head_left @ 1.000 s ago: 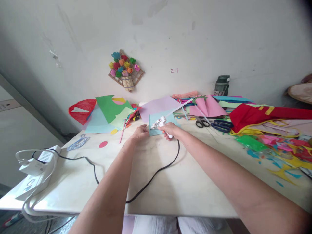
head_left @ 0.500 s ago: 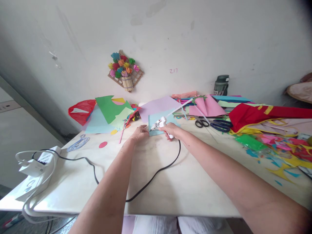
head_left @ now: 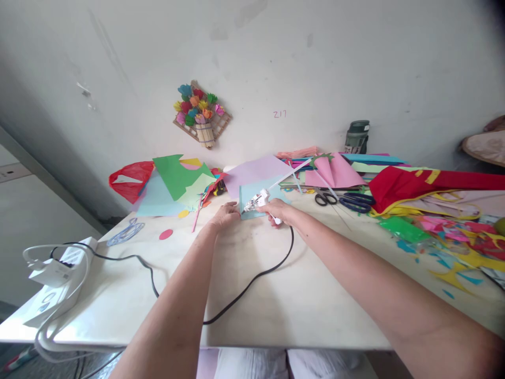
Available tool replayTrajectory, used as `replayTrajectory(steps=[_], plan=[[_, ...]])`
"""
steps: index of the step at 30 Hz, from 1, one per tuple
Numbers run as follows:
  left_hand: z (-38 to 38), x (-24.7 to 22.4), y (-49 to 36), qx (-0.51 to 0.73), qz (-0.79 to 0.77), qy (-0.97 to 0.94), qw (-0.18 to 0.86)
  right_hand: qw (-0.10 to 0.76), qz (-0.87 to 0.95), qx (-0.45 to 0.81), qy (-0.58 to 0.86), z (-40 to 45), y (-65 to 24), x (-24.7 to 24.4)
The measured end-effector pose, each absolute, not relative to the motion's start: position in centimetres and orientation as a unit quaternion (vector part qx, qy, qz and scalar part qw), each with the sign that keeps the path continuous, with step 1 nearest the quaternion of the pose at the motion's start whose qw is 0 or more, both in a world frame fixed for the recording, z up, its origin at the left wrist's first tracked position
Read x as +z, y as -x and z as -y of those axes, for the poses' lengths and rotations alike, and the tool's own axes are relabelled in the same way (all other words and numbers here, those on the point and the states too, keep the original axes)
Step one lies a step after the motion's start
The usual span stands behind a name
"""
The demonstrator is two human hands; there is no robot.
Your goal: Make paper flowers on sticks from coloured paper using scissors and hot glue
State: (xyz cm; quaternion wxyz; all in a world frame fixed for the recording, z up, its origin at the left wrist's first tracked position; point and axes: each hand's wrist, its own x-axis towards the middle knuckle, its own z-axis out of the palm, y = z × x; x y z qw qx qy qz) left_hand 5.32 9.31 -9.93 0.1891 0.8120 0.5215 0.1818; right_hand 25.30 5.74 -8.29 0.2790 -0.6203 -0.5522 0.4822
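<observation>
Both arms reach forward over the table (head_left: pixel 315 310), converging toward the middle. The left hand (head_left: pixel 228 213) lies low, palm down, wrist nearly straight, its fingers loosely bent and pointing ahead and inward. Their tips are at the left edge of the blue sheet (head_left: pixel 251 188); whether they pinch that edge or only rest on it, I cannot tell.

The right hand (head_left: pixel 278 210) comes in from the right, forearm slanting inward, its fingers closed around the grip of the white gun (head_left: pixel 258 199). The gun lies over the blue sheet, its nozzle pointing left and down, near the left fingertips. Whether the nozzle touches the sheet is too small to tell. A pale stick (head_left: pixel 291 173) slants from the gun's back, up and away to the right of the right fingers. The black cord (head_left: pixel 256 277) curves from below the right hand toward the left forearm.

Beyond the fingers of both hands lies the lilac sheet (head_left: pixel 254 169). To the left of the left fingers are the pink strip (head_left: pixel 196 215) and, farther out, the red disc (head_left: pixel 165 235). To the right of the right fingers, 2 scissors lie side by side: 1 black (head_left: pixel 325 199), 1 blue (head_left: pixel 357 202).
</observation>
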Motion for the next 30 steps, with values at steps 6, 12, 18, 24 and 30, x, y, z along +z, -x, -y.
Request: replayTrajectory(steps=[6, 12, 18, 24, 30], plan=[[-9.48, -10.16, -5.20, 0.183, -0.519, -0.814, 0.187, 0.275, 0.556, 0.478, 0.622, -5.60, -25.43, -8.24], [-9.42, -10.08, -5.21, 0.188, -0.529, -0.805, 0.192, 0.266, 0.564, 0.475, 0.620, -6.05, -25.63, -8.74], [-9.75, -10.31, -5.04, 0.187, -0.526, -0.806, 0.195, 0.267, 0.570, 0.487, 0.605, -6.12, -25.83, -8.86], [-9.37, -10.16, -5.29, 0.207, -0.527, -0.798, 0.210, 0.263, 0.576, 0.484, 0.604, -5.78, -25.89, -8.62], [-9.61, -10.47, -5.16, 0.209, -0.526, -0.797, 0.209, 0.258, 0.583, 0.483, 0.601, -5.64, -25.88, -8.59]])
